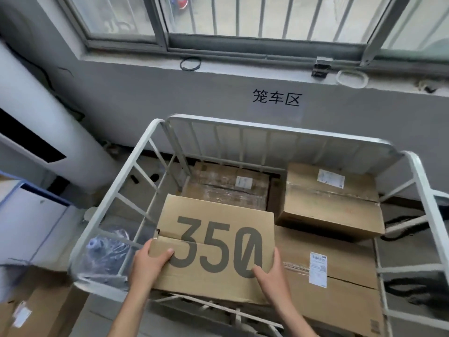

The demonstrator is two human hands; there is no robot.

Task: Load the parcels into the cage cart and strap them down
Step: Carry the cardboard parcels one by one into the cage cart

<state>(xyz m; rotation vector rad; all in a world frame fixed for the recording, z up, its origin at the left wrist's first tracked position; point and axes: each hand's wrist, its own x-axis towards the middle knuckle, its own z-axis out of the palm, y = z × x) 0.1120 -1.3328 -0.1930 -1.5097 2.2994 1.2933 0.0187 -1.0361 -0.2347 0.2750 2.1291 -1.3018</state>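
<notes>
A flat brown cardboard box printed "350" (213, 229) hangs over the front left part of the white cage cart (274, 127). My left hand (150, 263) grips its near left corner, thumb on top. My right hand (269, 276) holds its near right edge, thumb lying on the lid. Inside the cart lie three parcels: a taped one (226, 188) at the back left, a labelled carton (330, 198) at the back right, and a long labelled carton (340, 288) at the front right.
A grey wall with a window sill stands right behind the cart. A white cylindrical unit (48, 132) rises at the left. More cartons (36, 310) lie on the floor at the lower left. A clear plastic bag (104, 254) hangs on the cart's left rail. Dark straps (408, 227) lie right of the cart.
</notes>
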